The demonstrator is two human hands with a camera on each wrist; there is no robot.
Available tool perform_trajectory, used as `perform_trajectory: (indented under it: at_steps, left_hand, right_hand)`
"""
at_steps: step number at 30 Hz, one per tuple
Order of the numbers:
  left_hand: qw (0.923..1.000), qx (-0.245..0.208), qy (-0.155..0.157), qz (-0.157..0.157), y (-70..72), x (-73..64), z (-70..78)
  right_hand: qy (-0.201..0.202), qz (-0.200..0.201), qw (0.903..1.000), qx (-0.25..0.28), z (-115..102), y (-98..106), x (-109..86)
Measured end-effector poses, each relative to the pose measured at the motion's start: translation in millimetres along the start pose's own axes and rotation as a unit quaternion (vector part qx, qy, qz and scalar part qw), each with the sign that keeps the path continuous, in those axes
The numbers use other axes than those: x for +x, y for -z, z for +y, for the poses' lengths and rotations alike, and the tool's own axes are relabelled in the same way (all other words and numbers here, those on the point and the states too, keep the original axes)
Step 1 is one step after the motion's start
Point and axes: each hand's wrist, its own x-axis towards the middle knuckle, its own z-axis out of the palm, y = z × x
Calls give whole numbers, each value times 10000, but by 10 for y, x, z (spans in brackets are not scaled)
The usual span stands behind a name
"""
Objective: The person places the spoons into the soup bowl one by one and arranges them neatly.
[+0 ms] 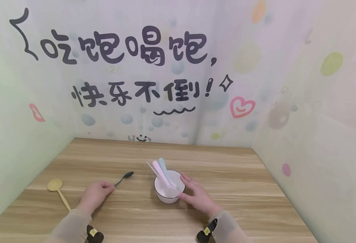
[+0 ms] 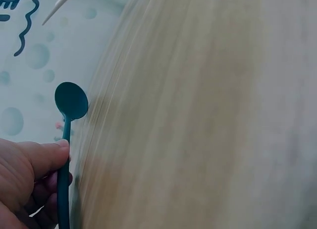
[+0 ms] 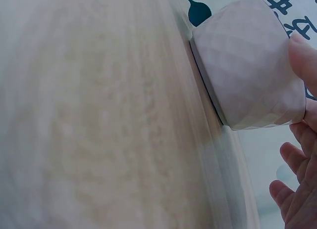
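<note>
My left hand (image 1: 96, 195) pinches the handle of a dark teal spoon (image 2: 71, 101) between thumb and fingers, its oval bowl pointing away to the right. In the head view the spoon is low over the table. My right hand (image 1: 198, 195) holds a white bowl (image 1: 167, 199) with a dark rim from its right side, thumb at the near rim and fingers along the far side. The right wrist view shows the bowl's faceted outer wall. Leaning in the bowl are a pink-handled utensil (image 1: 158, 169), a light blue handle (image 1: 163, 166) and a thin pale pointed stick (image 1: 151, 166).
A yellow round-headed spoon (image 1: 55, 185) lies on the wooden table (image 1: 129, 216) left of my left hand, its handle running toward my sleeve. Walls with printed dots and black writing (image 1: 135, 91) enclose the table at the back and both sides.
</note>
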Motion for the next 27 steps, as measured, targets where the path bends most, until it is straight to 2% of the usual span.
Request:
perform_trajectory:
  at_steps: [17,23,27]
  left_hand:
    - [9998,-79,142,109,14,48,10]
    - [9997,-110,90,185,-16,51,-25]
    - [9995,-72,-59,312,-45,32,-42]
  right_hand:
    - [-43,-17,10000,-50,13,-8,1]
    - [-73,-4,10000,51,16,-15,0]
    - [-50,17,10000,21,23,-18,-2]
